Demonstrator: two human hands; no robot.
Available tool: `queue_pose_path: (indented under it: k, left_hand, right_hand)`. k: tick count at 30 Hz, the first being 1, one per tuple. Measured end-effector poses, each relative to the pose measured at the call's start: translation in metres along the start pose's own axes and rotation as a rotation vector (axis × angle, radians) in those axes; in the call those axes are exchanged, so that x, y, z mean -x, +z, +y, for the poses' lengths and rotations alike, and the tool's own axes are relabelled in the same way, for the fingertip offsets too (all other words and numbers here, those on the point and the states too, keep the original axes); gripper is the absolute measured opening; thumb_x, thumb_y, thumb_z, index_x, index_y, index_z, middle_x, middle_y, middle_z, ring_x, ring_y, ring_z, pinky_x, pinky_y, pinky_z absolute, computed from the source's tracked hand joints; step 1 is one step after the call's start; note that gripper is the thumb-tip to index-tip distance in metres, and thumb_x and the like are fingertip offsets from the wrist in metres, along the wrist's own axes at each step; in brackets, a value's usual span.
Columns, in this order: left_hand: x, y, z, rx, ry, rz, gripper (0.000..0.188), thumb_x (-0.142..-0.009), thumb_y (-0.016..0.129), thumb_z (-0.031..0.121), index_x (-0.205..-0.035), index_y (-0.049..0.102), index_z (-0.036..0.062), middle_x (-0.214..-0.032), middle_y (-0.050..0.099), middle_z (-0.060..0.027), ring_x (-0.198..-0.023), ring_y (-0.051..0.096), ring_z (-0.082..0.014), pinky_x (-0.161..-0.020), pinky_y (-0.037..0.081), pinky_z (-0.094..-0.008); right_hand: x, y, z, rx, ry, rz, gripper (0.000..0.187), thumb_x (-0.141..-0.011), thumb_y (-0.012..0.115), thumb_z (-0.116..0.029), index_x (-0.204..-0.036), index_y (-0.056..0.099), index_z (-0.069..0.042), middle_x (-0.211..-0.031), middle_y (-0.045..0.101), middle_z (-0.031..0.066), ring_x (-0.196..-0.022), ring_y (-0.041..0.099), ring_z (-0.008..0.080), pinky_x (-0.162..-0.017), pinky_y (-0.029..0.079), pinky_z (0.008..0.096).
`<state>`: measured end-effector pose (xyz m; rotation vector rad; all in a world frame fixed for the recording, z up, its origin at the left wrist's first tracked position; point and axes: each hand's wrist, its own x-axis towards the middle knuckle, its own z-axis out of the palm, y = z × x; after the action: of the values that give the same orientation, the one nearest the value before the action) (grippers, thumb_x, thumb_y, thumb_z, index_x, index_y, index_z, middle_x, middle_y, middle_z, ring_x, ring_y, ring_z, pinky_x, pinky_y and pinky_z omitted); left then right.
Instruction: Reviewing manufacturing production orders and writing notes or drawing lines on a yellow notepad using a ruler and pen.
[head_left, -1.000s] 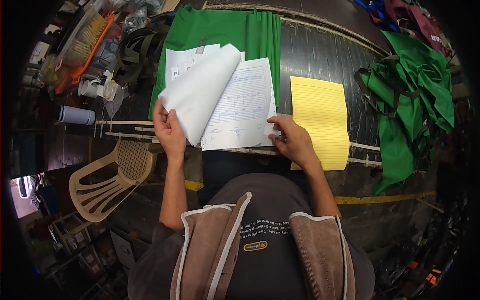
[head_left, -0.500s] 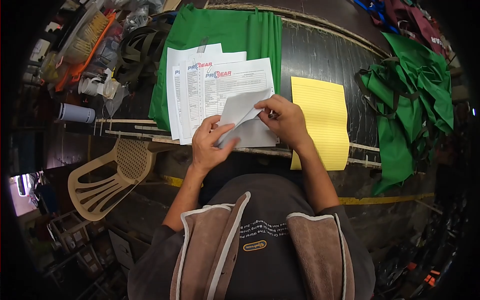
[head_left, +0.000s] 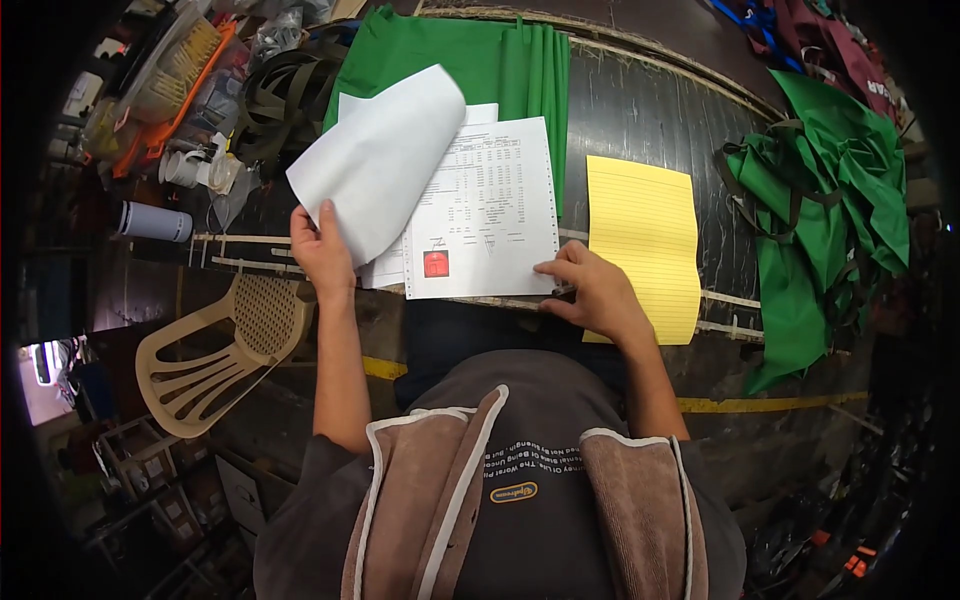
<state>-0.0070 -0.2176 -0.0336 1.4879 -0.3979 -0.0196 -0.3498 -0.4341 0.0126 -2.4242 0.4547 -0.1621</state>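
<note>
My left hand [head_left: 325, 252] pinches the lower edge of a lifted white sheet [head_left: 375, 165], its blank side up, swung over to the left. Uncovered beneath it lies a printed form [head_left: 490, 205] with punched edges, columns of figures and a red square stamp [head_left: 436, 263]. Close by that form's lower right corner is my right hand [head_left: 597, 290], index finger and thumb a little apart at the tips, the other fingers curled. A small dark thing shows among its fingers, too hidden to name. More papers [head_left: 382, 272] stick out under the lifted sheet.
Folded green fabric [head_left: 430, 45] lies behind the papers. A yellow lined sheet [head_left: 643, 235] is at the right, and green bags with dark straps [head_left: 830, 190] lie farther right. Dark webbing [head_left: 280, 95], a white cylinder [head_left: 155, 222] and a beige plastic chair [head_left: 230, 350] are on the left.
The white sheet, held by both hands before, has been turned over to the left by my left hand, uncovering figures and the red stamp. My right hand has let go and moved down.
</note>
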Motion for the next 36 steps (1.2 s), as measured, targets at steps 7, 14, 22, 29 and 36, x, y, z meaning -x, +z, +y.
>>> queue_pose_path:
  k: [7, 14, 22, 29, 36]
  left_hand:
    - [-0.028, -0.017, -0.011, -0.027, 0.021, 0.094, 0.047, -0.107, 0.072, 0.013, -0.146, 0.052, -0.0047, -0.137, 0.068, -0.0184, -0.118, 0.066, -0.0198, -0.099, 0.055, -0.0343]
    - [0.029, 0.007, 0.047, -0.674, 0.692, -0.362, 0.052, -0.085, 0.087, 0.014, -0.134, 0.073, 0.005, -0.133, 0.07, -0.0143, -0.126, 0.064, -0.0372, -0.113, 0.047, -0.0478]
    - [0.091, 0.057, 0.054, -0.56, 0.468, -0.997, 0.027, -0.087, 0.091, 0.027, -0.108, 0.084, 0.0104, -0.102, 0.077, -0.006, -0.092, 0.072, -0.0266, -0.083, 0.052, -0.0412]
    - [0.063, 0.054, 0.057, -0.423, 0.205, -0.569, 0.004, -0.096, 0.078, 0.005, -0.1, 0.078, 0.0045, -0.094, 0.075, -0.0077, -0.073, 0.07, -0.0183, -0.066, 0.055, -0.0303]
    - [-0.027, -0.012, 0.013, -0.282, 0.149, 0.003, 0.018, -0.106, 0.078, 0.017, -0.106, 0.076, -0.0002, -0.084, 0.064, 0.0068, -0.075, 0.051, -0.0032, -0.065, 0.043, -0.0223]
  right_hand:
    - [0.005, 0.009, 0.002, 0.056, -0.02, 0.044, 0.03, -0.087, 0.085, -0.008, -0.116, 0.082, -0.015, -0.113, 0.071, 0.0047, -0.1, 0.075, 0.0268, -0.081, 0.061, 0.0402]
    - [-0.008, 0.014, -0.002, -0.022, -0.039, 0.168, 0.017, -0.086, 0.083, -0.007, -0.103, 0.082, -0.012, -0.106, 0.074, 0.0027, -0.094, 0.075, 0.0271, -0.078, 0.061, 0.0393]
    - [-0.019, 0.008, -0.007, -0.179, -0.008, 0.217, 0.023, -0.082, 0.089, -0.005, -0.103, 0.082, -0.012, -0.11, 0.074, 0.0029, -0.088, 0.075, 0.0243, -0.074, 0.061, 0.0358]
    - [-0.013, -0.001, -0.023, -0.218, 0.143, 0.318, 0.049, -0.084, 0.09, -0.009, -0.131, 0.077, -0.019, -0.124, 0.066, 0.0056, -0.086, 0.072, 0.0234, -0.078, 0.061, 0.0366]
    - [-0.002, 0.012, 0.001, -0.154, -0.006, 0.165, 0.031, -0.089, 0.084, -0.004, -0.118, 0.084, -0.015, -0.112, 0.068, 0.0046, -0.091, 0.071, 0.0222, -0.078, 0.059, 0.0342]
